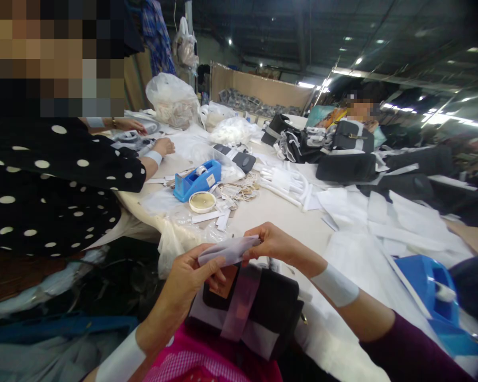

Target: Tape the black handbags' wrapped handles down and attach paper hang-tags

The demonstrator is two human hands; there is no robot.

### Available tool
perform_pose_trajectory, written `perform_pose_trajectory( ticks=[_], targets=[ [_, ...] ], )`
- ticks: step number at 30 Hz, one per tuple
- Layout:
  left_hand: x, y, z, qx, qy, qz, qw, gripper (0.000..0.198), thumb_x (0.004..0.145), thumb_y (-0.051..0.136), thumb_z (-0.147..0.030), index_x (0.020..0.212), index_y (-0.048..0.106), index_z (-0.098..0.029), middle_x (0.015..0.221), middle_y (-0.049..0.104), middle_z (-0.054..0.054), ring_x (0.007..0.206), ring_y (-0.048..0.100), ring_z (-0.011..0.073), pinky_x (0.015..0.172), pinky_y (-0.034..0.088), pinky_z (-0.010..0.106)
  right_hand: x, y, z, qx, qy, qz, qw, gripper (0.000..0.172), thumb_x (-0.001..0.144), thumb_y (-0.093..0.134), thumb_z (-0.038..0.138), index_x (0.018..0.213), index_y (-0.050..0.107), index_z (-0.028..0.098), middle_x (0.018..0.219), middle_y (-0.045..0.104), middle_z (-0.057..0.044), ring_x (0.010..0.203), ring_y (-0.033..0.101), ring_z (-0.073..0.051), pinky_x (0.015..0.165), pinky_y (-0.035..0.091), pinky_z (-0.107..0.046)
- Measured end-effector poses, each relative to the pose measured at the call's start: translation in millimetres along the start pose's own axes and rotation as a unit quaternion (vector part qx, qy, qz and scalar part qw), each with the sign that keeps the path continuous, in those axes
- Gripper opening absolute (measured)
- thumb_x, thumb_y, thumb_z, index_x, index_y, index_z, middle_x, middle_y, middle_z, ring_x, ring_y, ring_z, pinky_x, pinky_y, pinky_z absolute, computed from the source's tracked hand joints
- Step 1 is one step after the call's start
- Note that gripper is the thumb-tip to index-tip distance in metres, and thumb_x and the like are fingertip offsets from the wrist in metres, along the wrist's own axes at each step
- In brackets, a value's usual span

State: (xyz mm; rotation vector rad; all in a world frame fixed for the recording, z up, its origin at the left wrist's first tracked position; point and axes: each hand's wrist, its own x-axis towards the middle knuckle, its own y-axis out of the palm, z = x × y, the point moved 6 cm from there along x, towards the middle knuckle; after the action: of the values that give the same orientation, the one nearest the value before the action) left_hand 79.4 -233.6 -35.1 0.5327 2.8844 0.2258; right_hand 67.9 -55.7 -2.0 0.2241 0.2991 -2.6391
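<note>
A folded piece of thin white sheet (231, 250) is stretched between my two hands. My left hand (197, 273) pinches its left end, thumb on top. At the other end, the fingertips of my right hand (269, 241) are closed on it. Just below, a black and grey bag (276, 297) rests on my lap against the table edge. A translucent strip (241, 305) runs over the bag's front, and a brown tag (224, 282) shows near my left fingers. Both my wrists have a pale band around them.
On the table (295, 217) stand a blue tape dispenser (198, 180) and a tape roll (202, 201) beside stringed tags (239, 192). A second blue dispenser (430, 286) is at right. White sheets (410, 217) and black bags (346, 167) lie beyond. A co-worker's hands (163, 147) work at left.
</note>
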Motion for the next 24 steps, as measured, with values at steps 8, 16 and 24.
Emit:
perform_pose_trajectory(
  ticks=[8,16,24],
  targets=[
    [3,0.2,-2,-0.009,0.055,-0.065,0.996,0.025,0.073,0.074,-0.034,0.086,0.069,-0.012,0.044,0.058,-0.002,0.04,0.049,0.0085,0.042,0.039,0.017,-3,1,9,0.005,-0.05,0.031,0.998,0.027,0.08,0.067,0.032,0.093,0.074,0.01,0.072,0.071,-0.005,0.061,0.053,-0.01,0.057,0.037,-0.02],
    [-8,-2.6,-17,0.052,0.209,-0.055,0.975,0.017,0.08,0.068,-0.022,0.097,0.073,-0.021,0.059,0.062,-0.003,0.046,0.055,0.0084,0.044,0.044,0.017,-3,-4,7,0.086,-0.09,0.004,0.992,0.023,0.072,0.054,0.013,0.088,0.07,0.012,0.073,0.071,-0.003,0.064,0.058,-0.011,0.059,0.041,-0.02],
    [-25,7.2,-33,0.148,0.278,-0.038,0.948,0.014,0.083,0.064,-0.02,0.085,0.076,-0.025,0.084,0.064,0.002,0.054,0.059,0.0101,0.049,0.049,0.022,-1,-9,4,0.097,-0.088,0.053,0.99,0.013,0.069,0.057,0.015,0.074,0.069,0.012,0.073,0.065,-0.002,0.069,0.057,-0.011,0.068,0.045,-0.021]
  ],
)
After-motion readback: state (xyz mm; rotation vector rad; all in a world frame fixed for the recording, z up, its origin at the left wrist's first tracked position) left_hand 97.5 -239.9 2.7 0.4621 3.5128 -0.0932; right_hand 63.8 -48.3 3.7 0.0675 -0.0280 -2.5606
